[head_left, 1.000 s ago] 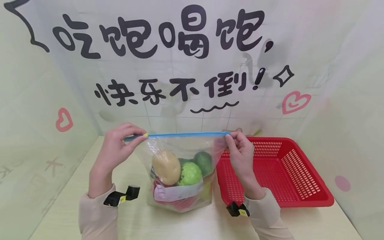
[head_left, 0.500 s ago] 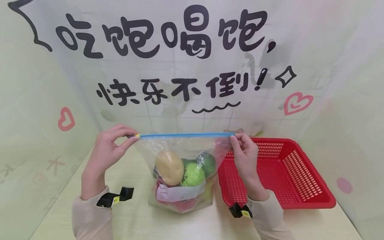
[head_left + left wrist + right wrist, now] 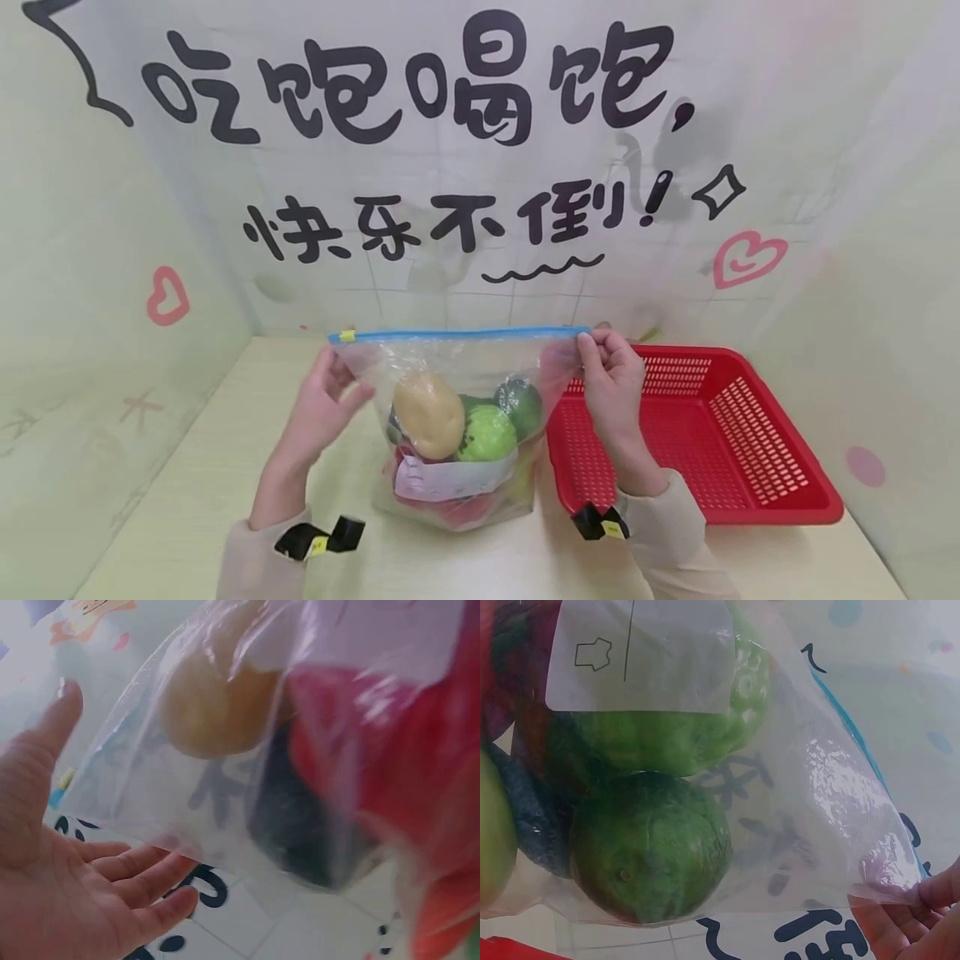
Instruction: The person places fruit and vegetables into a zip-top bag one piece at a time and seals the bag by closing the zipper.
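A clear zip bag (image 3: 480, 354) stands upright on the table, its blue zip strip (image 3: 465, 334) stretched straight across the top. Near the strip's left end sits a yellow slider (image 3: 347, 336). My right hand (image 3: 617, 367) pinches the top right corner. Beside the left edge, below the slider, is my left hand (image 3: 318, 408); the left wrist view has its fingers spread and its thumb apart from them. Through the plastic show a tan potato-like piece (image 3: 427, 415), a bumpy light green fruit (image 3: 487, 433), a dark green round fruit (image 3: 651, 846) and red pieces (image 3: 375, 750).
A red plastic basket (image 3: 821, 500) with perforated sides stands right of the bag, partly behind my right forearm. A white label (image 3: 453, 479) is on the bag's front. Behind the pale wooden table (image 3: 217, 467) hangs a printed sheet (image 3: 450, 183).
My left hand moved left with the slider along the zip. It then let go and dropped below the strip, back toward the bag. The right hand still pinches the corner.
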Demonstrator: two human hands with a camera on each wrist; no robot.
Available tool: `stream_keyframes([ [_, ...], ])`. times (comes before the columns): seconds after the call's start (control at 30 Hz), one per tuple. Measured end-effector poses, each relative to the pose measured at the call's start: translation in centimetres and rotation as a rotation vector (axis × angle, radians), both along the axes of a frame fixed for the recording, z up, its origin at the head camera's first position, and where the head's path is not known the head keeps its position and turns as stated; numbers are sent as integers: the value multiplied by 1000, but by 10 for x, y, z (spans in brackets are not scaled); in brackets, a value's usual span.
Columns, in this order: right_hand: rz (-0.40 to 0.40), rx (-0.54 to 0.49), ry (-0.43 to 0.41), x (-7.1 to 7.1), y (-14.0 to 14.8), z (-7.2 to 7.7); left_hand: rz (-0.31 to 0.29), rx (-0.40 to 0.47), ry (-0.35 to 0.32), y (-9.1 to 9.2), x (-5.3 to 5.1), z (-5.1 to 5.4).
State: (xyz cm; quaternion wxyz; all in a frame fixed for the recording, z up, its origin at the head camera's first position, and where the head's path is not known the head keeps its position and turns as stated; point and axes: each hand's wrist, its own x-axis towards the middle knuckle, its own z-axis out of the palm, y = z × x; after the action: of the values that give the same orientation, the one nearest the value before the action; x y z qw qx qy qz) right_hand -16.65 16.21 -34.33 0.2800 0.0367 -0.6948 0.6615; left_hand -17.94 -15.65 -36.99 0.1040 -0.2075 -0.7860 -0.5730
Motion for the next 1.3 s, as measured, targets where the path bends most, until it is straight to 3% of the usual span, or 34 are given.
stream_keyframes([
  [0.07,2,4,-2,-1,-1,0,-128,4,-117,-1,5,-19],
  [0.17,-8,13,-18,-4,-2,1,-247,-47,-164,-1,8,-46],
  [0.23,-15,12,-27,-5,-1,1,-279,-54,-169,1,9,-59],
  [0.33,-2,7,-29,-7,0,-1,-281,-31,-168,5,9,-70],
  [0.43,44,-4,-28,-8,2,-5,-295,-11,-172,7,8,-72],
  [0.57,244,-12,-99,-4,9,-18,-306,12,-177,11,6,-74],
  [0.67,420,24,-232,0,13,-32,-303,28,-179,14,4,-77],
  [0.8,506,195,-464,1,12,-44,-323,16,-202,17,2,-78],
  [0.87,572,288,-517,0,11,-46,-354,10,-210,16,3,-79],
  [0.97,739,360,-470,-2,14,-49,-394,13,-203,14,3,-83],
  [1.07,829,418,-372,-3,16,-51,-399,49,-205,13,4,-86],
  [1.13,830,431,-319,-4,15,-53,-369,86,-218,14,5,-86],
  [1.3,713,371,-292,-1,5,-59,-274,120,-255,19,10,-82],
])
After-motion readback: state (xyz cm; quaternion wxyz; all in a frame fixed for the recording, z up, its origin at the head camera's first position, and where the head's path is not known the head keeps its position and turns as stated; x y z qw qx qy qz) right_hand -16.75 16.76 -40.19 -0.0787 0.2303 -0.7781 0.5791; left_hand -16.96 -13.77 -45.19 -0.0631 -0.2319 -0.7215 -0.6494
